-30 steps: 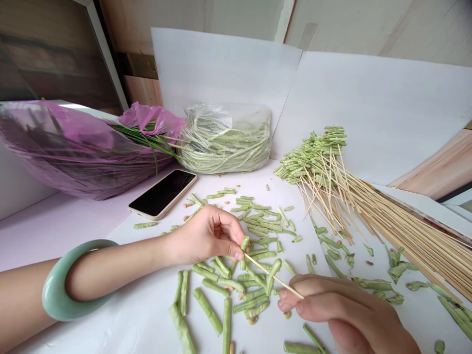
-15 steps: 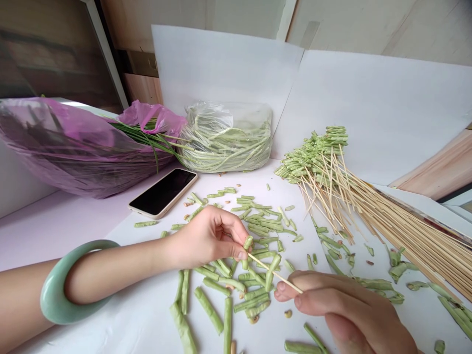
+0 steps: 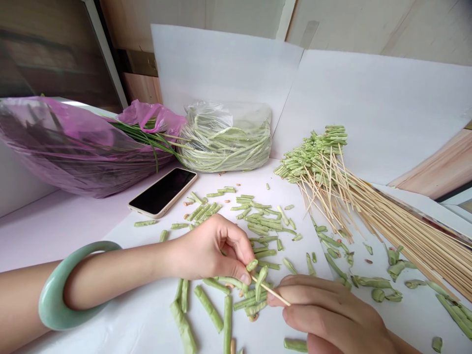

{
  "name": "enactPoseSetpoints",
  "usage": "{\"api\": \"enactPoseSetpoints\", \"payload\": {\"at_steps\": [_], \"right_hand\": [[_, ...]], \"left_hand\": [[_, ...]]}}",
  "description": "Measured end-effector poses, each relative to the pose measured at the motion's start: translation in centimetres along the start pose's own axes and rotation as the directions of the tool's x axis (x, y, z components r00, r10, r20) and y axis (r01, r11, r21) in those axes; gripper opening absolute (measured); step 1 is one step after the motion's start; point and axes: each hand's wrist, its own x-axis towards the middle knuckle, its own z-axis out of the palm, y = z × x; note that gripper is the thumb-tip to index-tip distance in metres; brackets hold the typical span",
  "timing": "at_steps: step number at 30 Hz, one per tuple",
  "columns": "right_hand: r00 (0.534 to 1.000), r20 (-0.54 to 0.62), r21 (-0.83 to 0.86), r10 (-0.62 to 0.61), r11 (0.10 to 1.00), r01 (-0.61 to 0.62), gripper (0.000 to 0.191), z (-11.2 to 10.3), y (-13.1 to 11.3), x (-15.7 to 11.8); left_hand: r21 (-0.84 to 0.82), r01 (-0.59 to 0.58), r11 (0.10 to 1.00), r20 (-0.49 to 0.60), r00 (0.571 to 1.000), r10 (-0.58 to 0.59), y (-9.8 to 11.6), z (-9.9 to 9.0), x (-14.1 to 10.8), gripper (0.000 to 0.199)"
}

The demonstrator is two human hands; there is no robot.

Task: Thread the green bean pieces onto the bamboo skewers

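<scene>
Between our two sets of fingertips runs a thin stick (image 3: pixel 271 291), slanting down from the left fingers to the right ones. One bean piece (image 3: pixel 252 265) sits at its far end, right at the left fingertips, and a second bean piece (image 3: pixel 261 281) lies across it just short of there.

Around the fingers the room is tight: loose bean pieces (image 3: pixel 208 309) lie close below the left hand and on beyond it. Nearer us, below the left wrist, the white sheet (image 3: pixel 136 324) gives the widest space for moving; its right edge runs just past the right fingers.

Our left hand (image 3: pixel 217 248) reaches in from the side, thumb and forefinger pinched on the end bean piece, the other fingers curled. Our right hand (image 3: pixel 332 314) lies low, back upward, its fingertips grasping the stick's near end.

A green bangle (image 3: pixel 59 295) circles the left forearm. Beyond the left fingers lie a phone (image 3: pixel 162 192), a pink bag (image 3: pixel 96 157) of greens and a clear bag (image 3: pixel 228 140) of long beans. Past the right fingers, a pile of threaded beans (image 3: pixel 313 157) and a bundle of sticks (image 3: pixel 405 226) block that side, with bean scraps (image 3: pixel 398 263) between.
</scene>
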Motion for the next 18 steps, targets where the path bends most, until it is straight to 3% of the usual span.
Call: {"api": "enactPoseSetpoints", "payload": {"at_steps": [8,12,15,18], "right_hand": [[0.998,0.065,0.119,-0.012,0.993,0.005,0.029,0.2,-0.1,1.3],[0.994,0.065,0.170,0.082,0.981,-0.092,0.027,-0.6,-0.1,1.0],[0.977,0.019,0.189,0.213,0.959,-0.213,0.026,-1.3,0.0,0.4],[0.938,-0.111,0.263,0.329,0.920,-0.292,0.030,-1.5,0.4,0.0]], "left_hand": [[-0.030,-0.024,0.999,0.031,0.999,0.025,-0.2,0.7,-0.2,0.016],[0.023,-0.081,0.996,0.035,0.996,0.081,0.6,0.2,-0.1,0.017],[0.177,-0.154,0.972,-0.077,0.983,0.170,1.6,-0.9,0.1,0.020],[0.476,-0.100,0.874,-0.148,0.970,0.192,2.2,-2.3,0.3,0.017]]}}
